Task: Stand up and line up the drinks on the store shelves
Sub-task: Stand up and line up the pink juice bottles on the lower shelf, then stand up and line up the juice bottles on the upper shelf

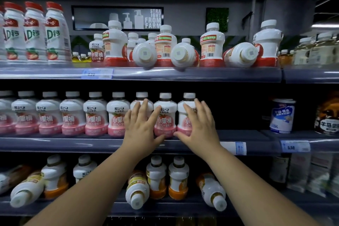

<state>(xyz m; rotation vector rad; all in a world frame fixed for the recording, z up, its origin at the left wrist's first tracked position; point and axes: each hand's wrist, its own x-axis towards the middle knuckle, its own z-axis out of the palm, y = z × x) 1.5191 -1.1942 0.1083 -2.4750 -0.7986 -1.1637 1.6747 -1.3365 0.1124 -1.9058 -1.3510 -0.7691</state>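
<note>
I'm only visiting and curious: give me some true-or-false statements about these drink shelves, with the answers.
1. The pink bottles on the middle shelf stand upright in a row. True.
2. The left hand and the right hand lie with straight fingers against pink bottles. True.
3. Every red-based bottle up top stands upright. False: three red-based bottles on the top shelf lie on their sides.
4. All the orange drinks are standing. False: several orange bottles on the bottom shelf lie tipped over.
</note>
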